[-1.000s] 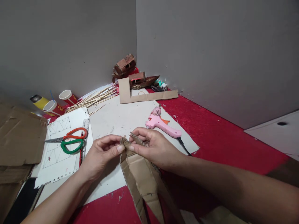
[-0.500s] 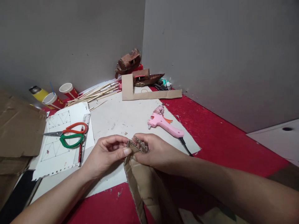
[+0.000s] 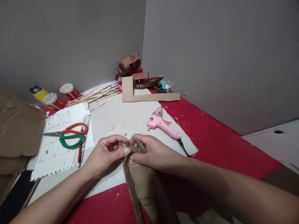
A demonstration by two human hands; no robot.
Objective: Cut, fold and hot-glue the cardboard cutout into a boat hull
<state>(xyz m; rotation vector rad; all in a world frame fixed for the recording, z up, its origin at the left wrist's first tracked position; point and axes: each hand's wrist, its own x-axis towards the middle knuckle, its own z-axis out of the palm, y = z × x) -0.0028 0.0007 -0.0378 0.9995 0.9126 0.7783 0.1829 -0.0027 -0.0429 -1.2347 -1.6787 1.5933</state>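
Observation:
A folded brown cardboard piece point(image 3: 142, 183) hangs down toward me from between both hands, its corrugated edges showing at the top. My left hand point(image 3: 112, 151) pinches the left edge near the upper end, thumb in front. On the right side, my right hand point(image 3: 151, 151) grips the same end, its thumb pressed on the cardboard and its fingers partly hidden behind. The fingertips of the two hands nearly meet. Beyond my right hand, a pink glue gun point(image 3: 163, 124) lies on the white sheet point(image 3: 105, 118).
Scissors point(image 3: 72, 133), a ruler point(image 3: 86, 121) and a pencil lie on drawn paper point(image 3: 51, 165) at left. Behind are red cups point(image 3: 68, 90), a yellow bottle point(image 3: 39, 93), thin sticks point(image 3: 100, 95), an L-shaped cardboard strip point(image 3: 127, 90) and brown model boats point(image 3: 149, 81). Cardboard point(image 3: 21, 124) stands far left.
Both hands keep hold of the cardboard piece, which has shifted very slightly left. The view has moved a little; the things on the table lie as before.

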